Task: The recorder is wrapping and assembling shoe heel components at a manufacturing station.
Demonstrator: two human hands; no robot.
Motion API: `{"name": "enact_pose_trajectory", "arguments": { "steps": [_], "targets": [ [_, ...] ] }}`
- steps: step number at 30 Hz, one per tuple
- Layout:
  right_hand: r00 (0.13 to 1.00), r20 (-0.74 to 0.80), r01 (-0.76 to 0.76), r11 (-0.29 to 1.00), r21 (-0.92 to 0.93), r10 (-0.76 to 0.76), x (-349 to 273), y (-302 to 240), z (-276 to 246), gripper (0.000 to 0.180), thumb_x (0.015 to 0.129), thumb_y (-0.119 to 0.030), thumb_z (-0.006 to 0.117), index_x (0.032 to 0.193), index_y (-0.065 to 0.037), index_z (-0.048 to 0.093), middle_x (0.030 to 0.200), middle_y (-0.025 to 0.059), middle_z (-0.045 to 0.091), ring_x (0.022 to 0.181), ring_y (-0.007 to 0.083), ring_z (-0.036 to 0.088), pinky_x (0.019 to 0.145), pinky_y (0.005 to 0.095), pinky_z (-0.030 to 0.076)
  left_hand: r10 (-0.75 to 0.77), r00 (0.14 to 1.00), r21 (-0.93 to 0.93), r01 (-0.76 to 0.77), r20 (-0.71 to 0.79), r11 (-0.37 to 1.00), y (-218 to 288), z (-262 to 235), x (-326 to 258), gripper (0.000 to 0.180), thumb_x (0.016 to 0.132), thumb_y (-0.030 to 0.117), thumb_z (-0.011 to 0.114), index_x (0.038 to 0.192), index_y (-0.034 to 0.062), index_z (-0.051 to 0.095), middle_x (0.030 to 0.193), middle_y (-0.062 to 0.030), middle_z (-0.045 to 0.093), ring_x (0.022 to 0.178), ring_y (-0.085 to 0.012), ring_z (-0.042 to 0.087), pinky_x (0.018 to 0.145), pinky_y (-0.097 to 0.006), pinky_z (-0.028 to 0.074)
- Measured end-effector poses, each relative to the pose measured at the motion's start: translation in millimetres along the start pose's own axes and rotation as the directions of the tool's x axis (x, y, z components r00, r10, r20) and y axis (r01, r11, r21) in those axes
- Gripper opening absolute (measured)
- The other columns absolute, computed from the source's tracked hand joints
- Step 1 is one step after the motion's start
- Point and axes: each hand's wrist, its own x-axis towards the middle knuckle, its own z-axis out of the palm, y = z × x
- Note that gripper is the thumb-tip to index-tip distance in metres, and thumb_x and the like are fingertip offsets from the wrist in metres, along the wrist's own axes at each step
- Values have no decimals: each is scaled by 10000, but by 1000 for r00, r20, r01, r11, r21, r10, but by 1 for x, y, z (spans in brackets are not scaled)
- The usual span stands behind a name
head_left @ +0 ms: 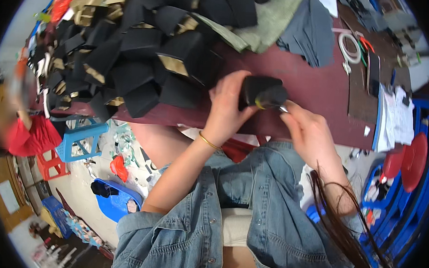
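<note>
Dark red surface (320,86) holds a big heap of black pieces (130,65). Left hand (226,110) grips one black piece (261,90) at the edge; right hand (305,130) pinches a small tool (281,107) against it. Next, I think, careful steady pressing.

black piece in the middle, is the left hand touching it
Touching: the head view shows the left hand wrapped round the black piece, fingers pressed on its left edge.

I see my left hand (224,110) raised, fingers curled in a grip, bare forearm slanting up from the lower left. My right hand (309,132) sits just beside it, fingertips pinched together, it seems; its forearm is mostly hidden.
</note>
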Motion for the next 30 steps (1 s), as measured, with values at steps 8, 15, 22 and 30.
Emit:
{"name": "enact_pose_trajectory", "arguments": {
  "steps": [8, 15, 22, 30],
  "targets": [
    [890, -440, -280, 907, -315, 122, -24, 93, -37, 243, 916, -127, 557, 1129, -21, 610, 893, 192, 619, 772, 357, 605, 680, 398, 465, 149, 986, -168, -160, -78, 973, 19, -57, 1, 669, 601, 138, 828, 1186, 45, 518, 1148, -138, 551, 1068, -304, 548, 917, -383, 443],
    [777, -622, -157, 926, -342, -98, -9, 93, -36, 211, 879, -32, 575, 1074, -60, 651, 1077, 121, 598, 1000, 288, 562, 835, 350, 456, 146, 840, 493, 158, -523, 856, -15, -221, 94, 594, 725, 356, 779, 1146, 5, 549, 1028, -176, 601, 942, -316, 581, 819, -398, 460],
    [793, -593, 37, 981, -188, -143, 71, 88, -25, 121, 808, -45, 633, 922, -17, 659, 923, 121, 611, 875, 294, 565, 775, 368, 450, 96, 859, 295, 66, -503, 953, 8, -195, 42, 37, 838, -2, 621, 868, -11, 641, 796, -82, 637, 750, -177, 588, 713, -267, 468],
    [722, -654, -246, 967, 59, 224, 113, 143, -3, 141, 773, -111, 693, 850, 5, 674, 806, 135, 628, 698, 302, 610, 652, 388, 472, 263, 943, 249, -210, -203, 946, 33, -152, 16, 112, 848, 66, 568, 770, 21, 635, 743, -80, 630, 765, -255, 605, 810, -387, 449]
  ]
}}
